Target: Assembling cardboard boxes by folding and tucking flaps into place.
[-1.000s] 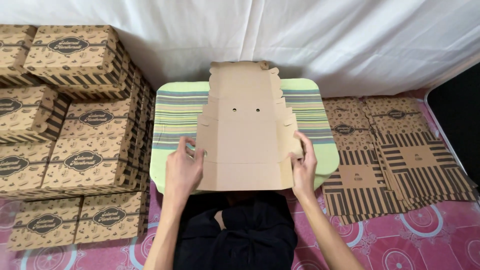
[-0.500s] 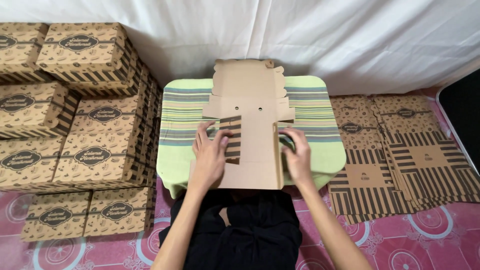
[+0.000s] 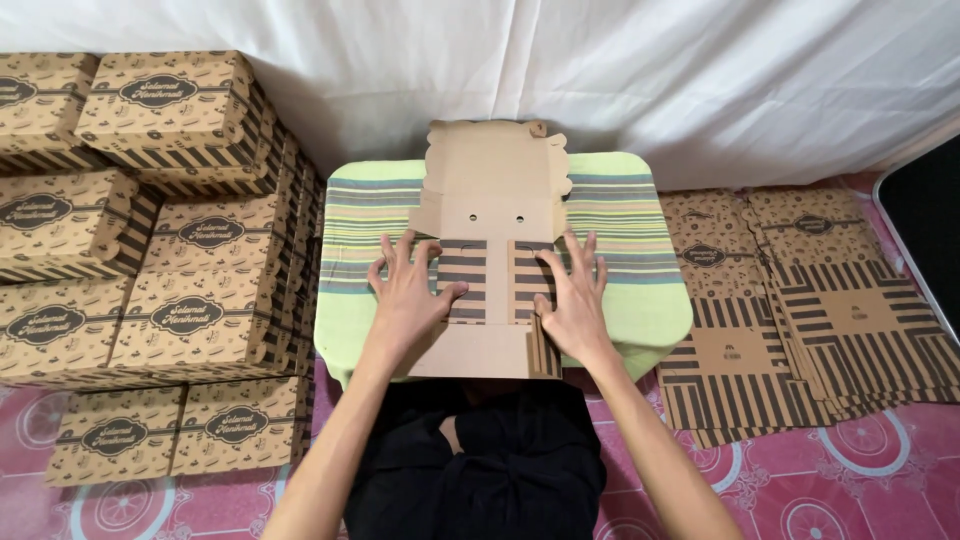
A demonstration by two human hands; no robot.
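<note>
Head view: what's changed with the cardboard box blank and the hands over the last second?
The side flaps of the cardboard box blank were folded inward from the edges; their striped faces now lie flat over the middle. The left hand and right hand moved in with them and now press them down with spread fingers. Unchanged: the striped green table, the stacked folded boxes at left, and the flat blanks at right.

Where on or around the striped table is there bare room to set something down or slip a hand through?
On the striped table, bare strips lie either side of the cardboard blank: one beyond the left hand, one beyond the right hand. The stacked boxes crowd the left edge, and the flat blanks cover the floor on the right.
</note>
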